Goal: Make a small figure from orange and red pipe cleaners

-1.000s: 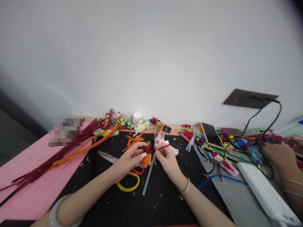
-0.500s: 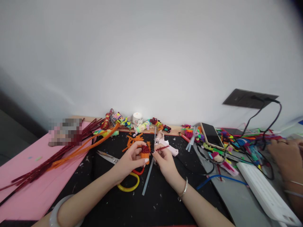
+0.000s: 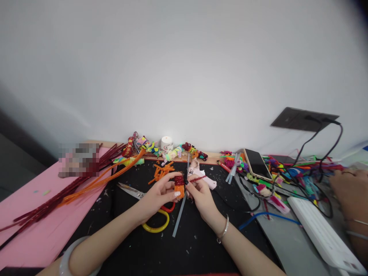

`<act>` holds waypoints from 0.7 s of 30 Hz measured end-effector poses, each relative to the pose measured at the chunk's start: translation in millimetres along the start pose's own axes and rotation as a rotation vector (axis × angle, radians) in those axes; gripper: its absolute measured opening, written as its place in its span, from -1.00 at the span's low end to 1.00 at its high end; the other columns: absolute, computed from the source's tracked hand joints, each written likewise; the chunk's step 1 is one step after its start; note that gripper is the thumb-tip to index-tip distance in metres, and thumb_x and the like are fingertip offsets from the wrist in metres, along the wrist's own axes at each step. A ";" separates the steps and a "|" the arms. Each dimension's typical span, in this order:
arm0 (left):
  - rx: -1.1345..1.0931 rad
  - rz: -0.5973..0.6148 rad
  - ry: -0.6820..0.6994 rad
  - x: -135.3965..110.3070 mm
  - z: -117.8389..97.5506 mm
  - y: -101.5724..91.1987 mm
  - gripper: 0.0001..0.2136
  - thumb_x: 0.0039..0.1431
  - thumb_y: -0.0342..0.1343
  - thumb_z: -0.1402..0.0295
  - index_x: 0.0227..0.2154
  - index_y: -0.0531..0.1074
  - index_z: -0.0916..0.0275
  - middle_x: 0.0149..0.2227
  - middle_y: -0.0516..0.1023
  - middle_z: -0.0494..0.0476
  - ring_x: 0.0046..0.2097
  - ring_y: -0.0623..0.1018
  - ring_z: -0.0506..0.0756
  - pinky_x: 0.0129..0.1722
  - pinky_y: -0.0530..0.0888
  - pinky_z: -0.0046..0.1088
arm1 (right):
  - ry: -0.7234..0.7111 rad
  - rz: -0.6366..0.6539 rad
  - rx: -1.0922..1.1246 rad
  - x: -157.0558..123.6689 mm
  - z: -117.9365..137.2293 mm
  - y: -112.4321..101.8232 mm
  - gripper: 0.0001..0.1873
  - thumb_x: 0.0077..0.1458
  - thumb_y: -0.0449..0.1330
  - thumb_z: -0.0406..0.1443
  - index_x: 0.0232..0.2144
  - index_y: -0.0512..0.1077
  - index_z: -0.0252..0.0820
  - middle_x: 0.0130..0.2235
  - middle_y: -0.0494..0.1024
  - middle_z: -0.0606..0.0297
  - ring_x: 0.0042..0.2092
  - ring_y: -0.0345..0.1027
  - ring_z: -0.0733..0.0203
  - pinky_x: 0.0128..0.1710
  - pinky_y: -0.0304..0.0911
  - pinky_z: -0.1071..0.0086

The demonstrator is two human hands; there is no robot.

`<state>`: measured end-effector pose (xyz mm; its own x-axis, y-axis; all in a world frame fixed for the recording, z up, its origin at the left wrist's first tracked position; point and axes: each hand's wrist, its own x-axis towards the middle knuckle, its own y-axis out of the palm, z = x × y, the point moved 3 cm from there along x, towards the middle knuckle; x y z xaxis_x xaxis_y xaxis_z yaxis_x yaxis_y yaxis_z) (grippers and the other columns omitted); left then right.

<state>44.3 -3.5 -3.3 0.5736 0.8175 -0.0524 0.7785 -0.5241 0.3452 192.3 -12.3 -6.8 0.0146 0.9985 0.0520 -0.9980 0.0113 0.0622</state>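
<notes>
My left hand (image 3: 164,190) is closed on a small pipe-cleaner figure (image 3: 179,187), dark red above and orange below. In a pinch at its right side, my right hand (image 3: 199,191) grips a dark red pipe cleaner (image 3: 198,178), whose end sticks out to the right past my fingers. Below the hands lie scissors (image 3: 156,226) with yellow and red handles, their blades pointing up-left. A translucent glue stick (image 3: 179,217) lies slantwise under the hands. Just behind my right hand rests a pale pink glue gun (image 3: 204,175). Cut orange pipe-cleaner pieces (image 3: 161,171) are heaped behind my left hand.
Long red pipe cleaners (image 3: 57,197) and orange ones (image 3: 94,186) lie on a pink board (image 3: 25,222) at left. Finished colourful figures line the back edge. At right are a phone (image 3: 258,165), a white power strip (image 3: 324,234), cables and another person's hand (image 3: 349,191).
The pipe-cleaner figure has shifted slightly right and turned more upright in my left hand. My right hand still pinches the red pipe cleaner. The other person's hand has moved a little right.
</notes>
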 end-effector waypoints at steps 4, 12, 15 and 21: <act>0.047 -0.008 -0.042 -1.7 -4.5 -0.4 -0.41 0.07 0.18 0.36 0.18 0.15 0.07 -0.25 0.46 0.08 -0.33 0.48 -0.02 -0.38 0.41 -0.53 | -0.007 0.012 0.013 -0.1 0.9 0.3 -0.73 0.01 0.19 -0.10 -0.41 0.28 -0.15 -0.59 0.22 0.50 -0.58 0.06 0.36 -0.59 0.00 0.46; -0.019 0.041 -0.118 -5.0 -5.6 1.2 -0.39 0.11 0.15 0.38 0.21 0.08 -0.07 -0.07 0.46 0.17 -0.52 0.51 -0.11 -0.55 0.42 -0.62 | -0.042 0.032 -0.028 -0.6 4.0 0.6 -0.74 0.03 0.18 -0.10 -0.43 0.29 -0.16 -0.60 0.22 0.49 -0.59 0.06 0.37 -0.60 0.00 0.46; -0.067 0.049 -0.122 -4.6 -4.3 0.3 -0.41 0.11 0.15 0.42 0.19 0.13 -0.04 -0.18 0.49 0.12 -0.51 0.51 -0.09 -0.52 0.43 -0.60 | -0.067 0.040 -0.043 -0.5 4.2 -0.2 -0.75 0.03 0.19 -0.11 -0.43 0.30 -0.16 -0.59 0.23 0.48 -0.59 0.06 0.37 -0.60 0.00 0.46; -0.101 0.032 -0.103 -3.6 -6.0 2.2 -0.45 0.06 0.19 0.44 0.13 0.21 0.04 -0.17 0.47 0.12 -0.43 0.53 -0.05 -0.41 0.44 -0.53 | -0.141 0.029 -0.097 -0.8 2.2 -2.4 -0.79 0.08 0.15 -0.13 -0.41 0.31 -0.15 -0.56 0.24 0.46 -0.56 0.09 0.35 -0.57 0.04 0.44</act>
<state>42.5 -6.1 3.2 0.6246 0.7694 -0.1337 0.7329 -0.5184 0.4406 194.8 -13.2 -4.8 -0.0123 0.9813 0.1920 -0.9993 -0.0051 -0.0379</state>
